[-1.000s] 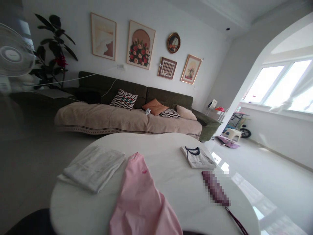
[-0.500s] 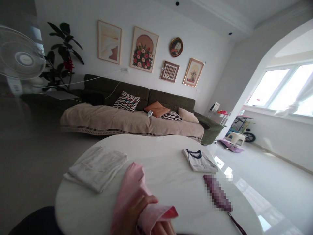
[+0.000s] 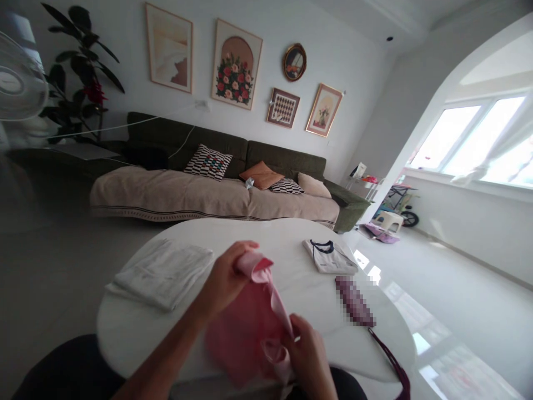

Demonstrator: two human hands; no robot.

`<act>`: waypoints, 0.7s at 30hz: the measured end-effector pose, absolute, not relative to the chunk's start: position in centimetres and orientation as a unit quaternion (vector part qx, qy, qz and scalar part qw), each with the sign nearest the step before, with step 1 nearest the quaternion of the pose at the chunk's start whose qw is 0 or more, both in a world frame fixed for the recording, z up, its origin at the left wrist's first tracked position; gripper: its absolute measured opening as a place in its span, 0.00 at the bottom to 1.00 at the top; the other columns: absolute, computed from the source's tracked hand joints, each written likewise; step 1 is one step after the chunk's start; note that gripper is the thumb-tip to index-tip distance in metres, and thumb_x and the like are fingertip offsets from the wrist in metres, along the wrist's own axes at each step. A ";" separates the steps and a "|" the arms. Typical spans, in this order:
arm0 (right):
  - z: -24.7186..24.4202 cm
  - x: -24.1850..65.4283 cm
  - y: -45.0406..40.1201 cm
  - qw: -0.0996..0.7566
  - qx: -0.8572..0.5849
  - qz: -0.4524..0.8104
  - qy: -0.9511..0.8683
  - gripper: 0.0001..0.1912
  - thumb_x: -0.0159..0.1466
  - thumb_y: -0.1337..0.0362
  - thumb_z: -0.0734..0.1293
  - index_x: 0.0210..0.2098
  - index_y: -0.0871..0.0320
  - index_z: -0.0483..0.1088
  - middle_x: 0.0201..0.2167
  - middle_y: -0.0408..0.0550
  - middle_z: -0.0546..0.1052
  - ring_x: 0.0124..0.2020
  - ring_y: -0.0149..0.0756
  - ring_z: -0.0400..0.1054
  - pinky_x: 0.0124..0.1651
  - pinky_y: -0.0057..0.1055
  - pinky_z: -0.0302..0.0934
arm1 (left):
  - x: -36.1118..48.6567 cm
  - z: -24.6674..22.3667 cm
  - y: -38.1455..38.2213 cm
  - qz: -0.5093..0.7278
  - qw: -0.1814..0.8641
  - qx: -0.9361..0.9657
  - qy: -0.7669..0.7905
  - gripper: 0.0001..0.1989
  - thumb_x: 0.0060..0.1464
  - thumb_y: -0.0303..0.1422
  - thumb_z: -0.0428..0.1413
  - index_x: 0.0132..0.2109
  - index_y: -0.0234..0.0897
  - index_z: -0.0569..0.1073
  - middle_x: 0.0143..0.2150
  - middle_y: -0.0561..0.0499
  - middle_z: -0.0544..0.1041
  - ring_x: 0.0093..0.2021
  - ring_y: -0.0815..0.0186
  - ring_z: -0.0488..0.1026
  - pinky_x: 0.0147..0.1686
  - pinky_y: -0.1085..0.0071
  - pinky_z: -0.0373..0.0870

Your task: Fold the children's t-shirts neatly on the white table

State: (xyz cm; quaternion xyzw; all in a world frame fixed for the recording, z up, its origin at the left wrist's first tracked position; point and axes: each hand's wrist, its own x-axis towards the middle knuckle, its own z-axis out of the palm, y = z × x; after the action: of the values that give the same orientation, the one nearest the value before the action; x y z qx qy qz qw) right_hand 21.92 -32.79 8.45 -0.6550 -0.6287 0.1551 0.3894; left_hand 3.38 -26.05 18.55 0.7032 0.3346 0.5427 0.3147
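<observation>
A pink garment [image 3: 241, 328] hangs between my two hands over the near part of the white table [image 3: 333, 344]. My left hand [image 3: 229, 276] pinches its upper folded edge, which looks like a collar or cuff. Lower and to the right, my right hand [image 3: 306, 350] grips another part of its edge. The lower portion of the pink cloth is blurred. To the left lies a folded whitish cloth [image 3: 162, 272]. On the far right of the table rests a folded white shirt [image 3: 331, 256] with a dark neckline.
A pixelated purple item [image 3: 353, 300] with a dark strap [image 3: 389, 355] lies at the table's right side. Behind the table stands a green sofa [image 3: 287, 161] with a beige cover and several cushions. A fan [image 3: 19, 80] is at the far left.
My left hand has risen and moved forward, lifting the pink garment off the table. My right hand has shifted right and now shows clearly. The camera view has tilted slightly downward.
</observation>
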 end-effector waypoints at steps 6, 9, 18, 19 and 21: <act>21.9 28.3 -29.7 0.288 -0.733 -0.123 -0.604 0.14 0.54 0.70 0.57 0.35 0.54 0.72 0.27 0.46 0.74 0.25 0.34 0.62 0.26 0.28 0.45 | 0.0 27.1 -20.0 0.650 0.164 0.638 0.379 0.09 0.44 0.34 0.59 0.34 0.34 0.70 0.27 0.59 0.69 0.28 0.72 0.64 0.29 0.76 0.61; 26.9 29.8 -30.1 0.361 -0.703 -0.230 -0.568 0.14 0.55 0.68 0.58 0.37 0.55 0.72 0.26 0.47 0.75 0.25 0.35 0.64 0.27 0.29 0.49 | -2.2 30.1 -19.5 0.675 0.262 0.613 0.317 0.10 0.44 0.32 0.59 0.35 0.34 0.69 0.24 0.61 0.63 0.22 0.79 0.56 0.21 0.79 0.52; 36.3 31.3 -35.8 0.532 -0.565 -0.328 -0.538 0.13 0.58 0.64 0.61 0.40 0.56 0.74 0.29 0.51 0.75 0.31 0.37 0.69 0.34 0.34 0.59 | -9.9 33.8 -21.2 0.714 0.262 0.578 0.296 0.07 0.41 0.32 0.62 0.29 0.42 0.71 0.28 0.58 0.68 0.22 0.75 0.56 0.20 0.74 0.47; 36.5 32.3 -35.0 0.535 -0.570 -0.298 -0.548 0.12 0.57 0.63 0.62 0.37 0.56 0.75 0.27 0.50 0.75 0.29 0.35 0.68 0.31 0.33 0.59 | -10.4 33.4 -20.4 0.716 0.270 0.565 0.310 0.07 0.41 0.32 0.62 0.29 0.42 0.71 0.27 0.58 0.67 0.20 0.76 0.55 0.20 0.75 0.47; 36.2 34.0 -32.0 0.518 -0.581 -0.217 -0.589 0.09 0.54 0.61 0.65 0.29 0.59 0.75 0.19 0.47 0.72 0.22 0.31 0.64 0.26 0.32 0.56 | -10.6 31.9 -18.3 0.709 0.289 0.543 0.346 0.09 0.41 0.34 0.63 0.29 0.39 0.70 0.24 0.60 0.65 0.18 0.79 0.53 0.19 0.76 0.47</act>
State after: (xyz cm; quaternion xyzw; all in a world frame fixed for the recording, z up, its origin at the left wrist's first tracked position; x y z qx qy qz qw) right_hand 34.04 -31.97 36.20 -0.5813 -0.5890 -0.2166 0.5180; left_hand -10.65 -18.29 31.93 0.5431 0.3459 0.7087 0.2885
